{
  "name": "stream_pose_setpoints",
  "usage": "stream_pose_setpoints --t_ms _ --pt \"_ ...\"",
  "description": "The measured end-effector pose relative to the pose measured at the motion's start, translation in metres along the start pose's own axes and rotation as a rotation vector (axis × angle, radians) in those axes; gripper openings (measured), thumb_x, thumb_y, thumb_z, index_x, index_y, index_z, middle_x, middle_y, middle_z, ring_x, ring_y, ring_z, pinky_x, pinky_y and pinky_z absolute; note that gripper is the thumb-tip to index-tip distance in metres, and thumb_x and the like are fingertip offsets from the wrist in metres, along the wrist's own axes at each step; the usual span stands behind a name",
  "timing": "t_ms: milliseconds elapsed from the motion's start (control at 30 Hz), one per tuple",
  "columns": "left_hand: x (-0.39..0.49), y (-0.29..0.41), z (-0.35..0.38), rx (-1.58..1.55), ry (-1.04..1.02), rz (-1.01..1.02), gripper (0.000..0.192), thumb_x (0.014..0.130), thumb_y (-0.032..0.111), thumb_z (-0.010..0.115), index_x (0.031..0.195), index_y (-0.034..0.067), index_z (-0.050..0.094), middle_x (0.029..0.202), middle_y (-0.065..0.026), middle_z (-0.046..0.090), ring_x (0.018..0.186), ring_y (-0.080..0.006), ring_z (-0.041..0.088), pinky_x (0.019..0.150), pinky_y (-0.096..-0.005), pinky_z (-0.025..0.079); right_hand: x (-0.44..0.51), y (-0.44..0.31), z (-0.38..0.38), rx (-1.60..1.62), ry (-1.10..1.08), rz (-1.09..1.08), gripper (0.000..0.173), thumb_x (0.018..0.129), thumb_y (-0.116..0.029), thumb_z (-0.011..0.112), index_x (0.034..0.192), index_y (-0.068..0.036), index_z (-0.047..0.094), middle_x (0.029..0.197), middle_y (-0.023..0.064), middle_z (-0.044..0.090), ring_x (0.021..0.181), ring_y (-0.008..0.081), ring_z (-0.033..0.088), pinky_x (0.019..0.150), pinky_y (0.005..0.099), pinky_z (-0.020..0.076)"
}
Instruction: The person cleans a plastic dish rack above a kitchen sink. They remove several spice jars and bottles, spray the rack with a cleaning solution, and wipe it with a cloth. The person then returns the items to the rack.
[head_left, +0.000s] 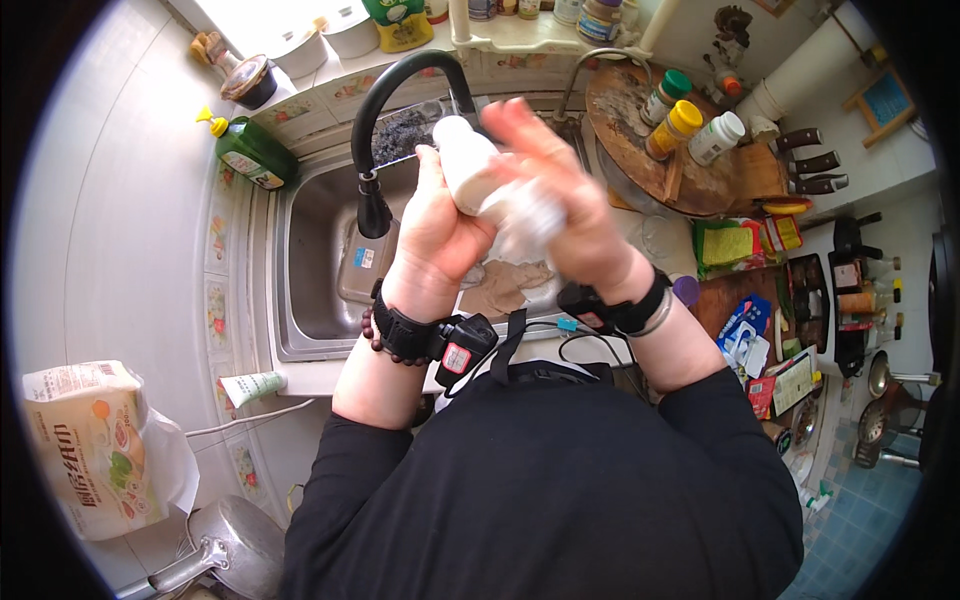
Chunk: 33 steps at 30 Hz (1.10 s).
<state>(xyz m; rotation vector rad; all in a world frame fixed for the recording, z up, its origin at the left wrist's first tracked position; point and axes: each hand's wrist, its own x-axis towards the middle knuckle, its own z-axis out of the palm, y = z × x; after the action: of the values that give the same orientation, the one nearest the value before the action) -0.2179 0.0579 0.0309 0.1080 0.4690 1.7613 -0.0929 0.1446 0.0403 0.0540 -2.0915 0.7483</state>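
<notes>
My left hand (439, 244) grips a white bottle (466, 165), tilted over the double-basin sink, its rounded narrow end pointing away from me. Against the bottle's near end, my right hand (581, 210) is blurred by motion. Held in it is a crumpled white wad (529, 219), cloth or paper; the blur hides which. The black gooseneck faucet (363, 120) curves down just left of the bottle. Below my hands, a brown cloth (506, 289) lies in the right basin, and a lidded container (367, 259) rests in the left basin (311, 225).
At right, several spice jars (675, 129) stand on a round wooden board (622, 112), near a knife block (757, 174). A green dish-soap bottle (259, 154) is at the sink's left corner. A paper-towel pack (94, 450) and a metal saucepan (240, 547) are at lower left.
</notes>
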Motion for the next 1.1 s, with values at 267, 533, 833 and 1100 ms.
stream_pose_setpoints --t_ms 267,533,833,1100 --pt "-0.002 -0.021 -0.004 -0.272 -0.211 -0.019 0.047 0.098 0.049 0.040 0.123 0.011 0.050 0.114 -0.0026 0.058 0.106 -0.0151 0.055 0.094 -0.0302 0.045 0.003 0.001 0.025 -0.350 0.254 -0.163 0.025 0.078 -0.012 0.062 0.103 -0.009 0.065 0.105 0.0101 0.067 0.094 0.0268 0.065 0.081 0.0384 0.0513" --pt "-0.011 -0.017 0.002 0.215 -0.141 0.104 0.064 0.091 0.063 0.042 0.130 0.012 0.044 0.124 -0.0055 0.055 0.114 -0.0240 0.055 0.096 -0.0474 0.045 0.003 0.022 -0.001 0.319 0.453 0.714 0.019 0.091 -0.013 0.059 0.106 -0.001 0.062 0.086 0.0087 0.069 0.078 0.0152 0.066 0.069 0.0282 0.0518" --pt "-0.006 -0.021 -0.002 0.254 -0.194 0.062 0.060 0.095 0.054 0.044 0.133 0.009 0.045 0.122 -0.0059 0.057 0.114 -0.0179 0.055 0.101 -0.0383 0.041 -0.014 0.014 -0.016 -0.033 -0.368 0.378 0.061 0.083 -0.015 0.062 0.138 -0.001 0.039 0.148 0.0205 0.030 0.140 0.0338 0.026 0.113 0.0506 0.0182" --pt "-0.014 -0.013 0.004 0.944 -0.205 0.440 0.049 0.089 0.036 0.063 0.122 0.001 0.051 0.109 -0.0098 0.057 0.101 -0.0196 0.057 0.084 -0.0331 0.049 0.012 -0.007 -0.057 1.030 -0.143 0.629 0.095 0.079 -0.008 0.065 0.152 -0.010 0.004 0.152 0.0188 0.024 0.136 0.0268 0.033 0.109 0.0387 0.0298"
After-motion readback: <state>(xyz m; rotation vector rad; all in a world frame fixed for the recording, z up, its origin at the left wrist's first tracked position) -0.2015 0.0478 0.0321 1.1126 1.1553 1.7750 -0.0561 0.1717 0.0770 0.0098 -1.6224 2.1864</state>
